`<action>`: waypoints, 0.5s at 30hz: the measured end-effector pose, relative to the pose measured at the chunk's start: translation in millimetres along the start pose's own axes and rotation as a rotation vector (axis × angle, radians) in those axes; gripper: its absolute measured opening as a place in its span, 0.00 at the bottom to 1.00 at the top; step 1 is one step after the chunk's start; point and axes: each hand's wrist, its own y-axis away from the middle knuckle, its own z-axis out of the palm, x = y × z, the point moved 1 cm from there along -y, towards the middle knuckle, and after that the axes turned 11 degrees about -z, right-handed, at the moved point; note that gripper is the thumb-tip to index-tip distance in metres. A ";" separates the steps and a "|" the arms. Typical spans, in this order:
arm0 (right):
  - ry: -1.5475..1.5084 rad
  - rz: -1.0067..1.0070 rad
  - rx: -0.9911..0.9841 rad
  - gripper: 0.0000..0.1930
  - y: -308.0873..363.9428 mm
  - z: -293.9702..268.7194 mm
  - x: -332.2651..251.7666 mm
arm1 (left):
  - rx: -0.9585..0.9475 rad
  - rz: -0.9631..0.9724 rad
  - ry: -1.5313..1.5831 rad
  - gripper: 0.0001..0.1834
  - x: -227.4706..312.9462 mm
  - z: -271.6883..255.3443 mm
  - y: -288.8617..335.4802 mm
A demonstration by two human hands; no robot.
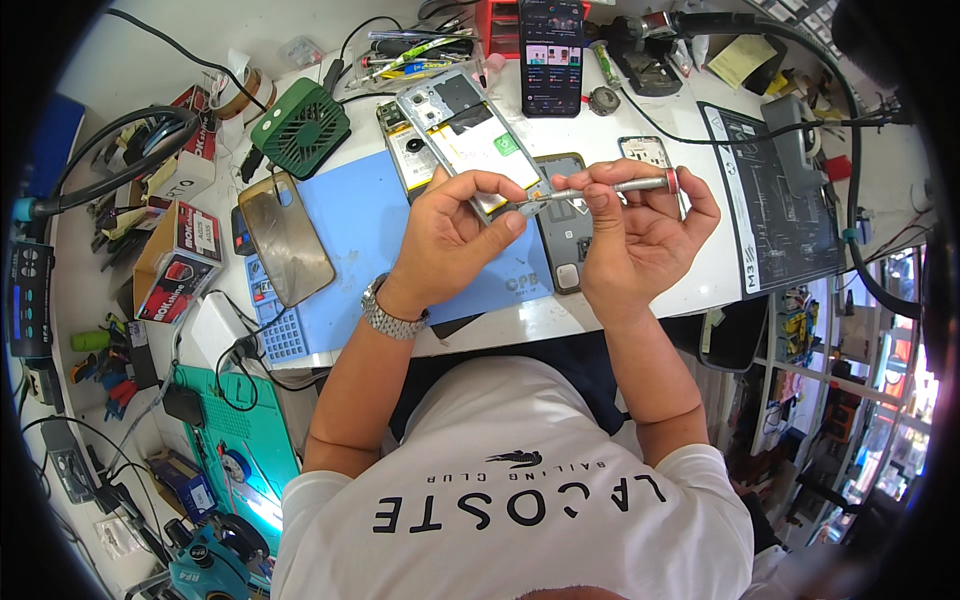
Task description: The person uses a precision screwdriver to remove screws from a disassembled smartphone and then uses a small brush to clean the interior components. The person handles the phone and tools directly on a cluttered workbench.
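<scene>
My right hand (640, 235) grips a slim silver screwdriver (640, 185) with a red end cap, held nearly level and pointing left. My left hand (450, 240), with a metal watch at its wrist, is closed in a pinch at the driver's tip. Whatever sits between those fingertips is too small to make out. Just behind the left fingers lies an opened phone (465, 130) with its white battery exposed, its lower end partly hidden by the hand. Another opened phone (408, 155) is partly under it. Between my hands is a dark phone back (567, 240).
Beneath lies a blue work mat (345, 220). A green fan (300, 128) and a clear phone case (288, 240) are at the left. A lit phone (551, 55) stands at the back. Rightward are a small phone frame (645, 152) and a black mat (780, 215).
</scene>
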 end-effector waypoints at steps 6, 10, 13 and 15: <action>0.009 -0.008 -0.005 0.33 -1.3 -1.6 -1.2 | 0.025 -0.007 0.008 0.09 0.3 1.0 -0.8; 0.043 -0.040 -0.020 0.33 -1.3 -3.1 -1.5 | 0.047 0.050 -0.044 0.08 0.7 2.6 -1.1; 0.066 -0.067 -0.023 0.33 -1.8 -3.4 -3.4 | 0.058 0.047 -0.067 0.07 -0.6 1.8 -1.4; 0.069 -0.076 -0.020 0.33 -2.3 -2.9 -5.0 | 0.058 0.042 -0.066 0.08 -1.2 1.3 -1.5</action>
